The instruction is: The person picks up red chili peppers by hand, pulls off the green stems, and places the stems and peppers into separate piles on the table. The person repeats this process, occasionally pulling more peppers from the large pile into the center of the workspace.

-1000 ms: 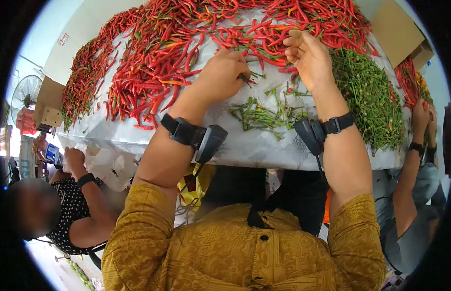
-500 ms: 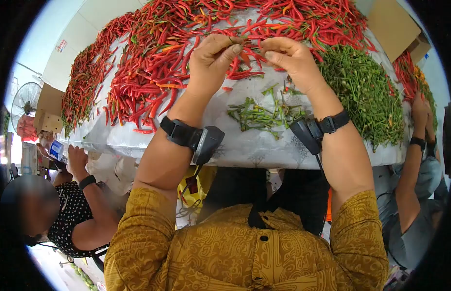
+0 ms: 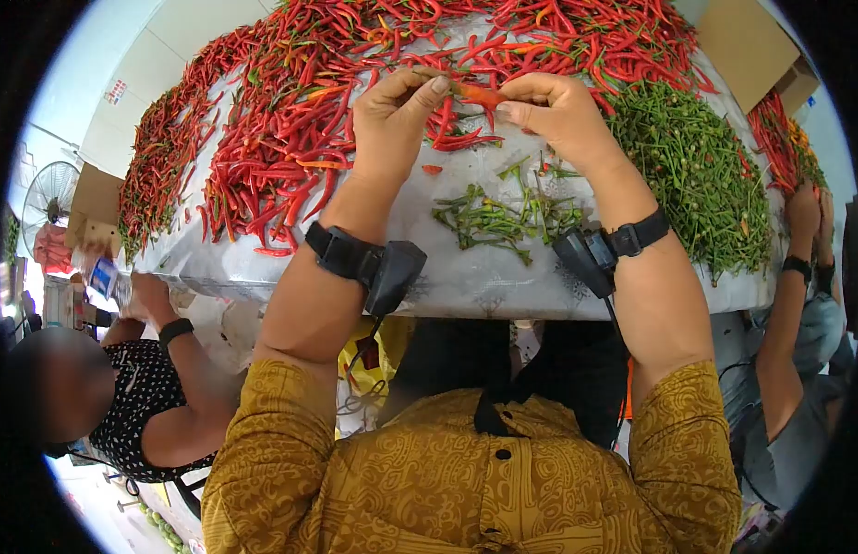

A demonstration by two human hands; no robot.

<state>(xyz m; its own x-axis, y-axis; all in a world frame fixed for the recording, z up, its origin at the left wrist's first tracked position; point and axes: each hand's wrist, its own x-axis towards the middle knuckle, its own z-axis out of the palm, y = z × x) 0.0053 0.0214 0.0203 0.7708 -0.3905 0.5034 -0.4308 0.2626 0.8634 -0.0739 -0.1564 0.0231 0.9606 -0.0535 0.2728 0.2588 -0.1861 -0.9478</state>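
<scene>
An orange-red chili pepper (image 3: 478, 94) spans the gap between my two hands, held above the table. My left hand (image 3: 392, 125) is closed in a pinch on its left end, where the stem is mostly hidden by the fingers. The right end is pinched between the thumb and fingers of my right hand (image 3: 563, 120). Below the hands lies a small scatter of green chili stems (image 3: 484, 217). Red chilies (image 3: 281, 166) are heaped to the left and beyond. On the right is a large heap of green stems (image 3: 692, 185).
A pale plastic sheet (image 3: 429, 291) covers the table. Another person (image 3: 152, 397) works at the left, holding a blurred blue-and-white item. At the right, a co-worker's hands (image 3: 803, 217) are by more chilies. A cardboard box (image 3: 748, 51) stands at the far right, a fan (image 3: 50, 198) at far left.
The chili now stretches sideways between both hands. My right hand, earlier apart from the left hand's pinch, has closed on its right end. The left hand has shifted slightly left.
</scene>
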